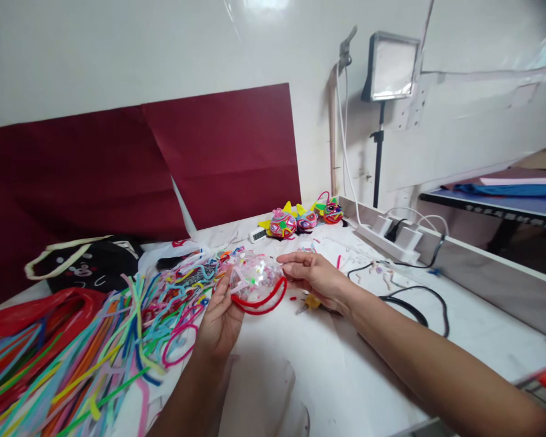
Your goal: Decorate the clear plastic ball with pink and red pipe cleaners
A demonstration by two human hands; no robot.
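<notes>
Between my two hands, above the white table, is a clear round ball [264,271] with bits of pink and other colours in or on it. A red pipe cleaner [262,306] loops along its near side. My left hand [221,318] grips the ball's left side, thumb and fingers around it. At the right, my right hand [310,276] has its fingertips pinched together against the ball and the end of the red pipe cleaner; what exactly they pinch is partly hidden. Below the right wrist lies a yellow-handled tool [310,302] with a metal tip.
Loose coloured pipe cleaners [100,358] cover the table's left side beside a black bag [91,264]. Several decorated balls [283,223] stand at the back near a small white device [257,235]. A power strip [389,243] and black cable [430,297] lie right; a lamp [394,67] stands behind.
</notes>
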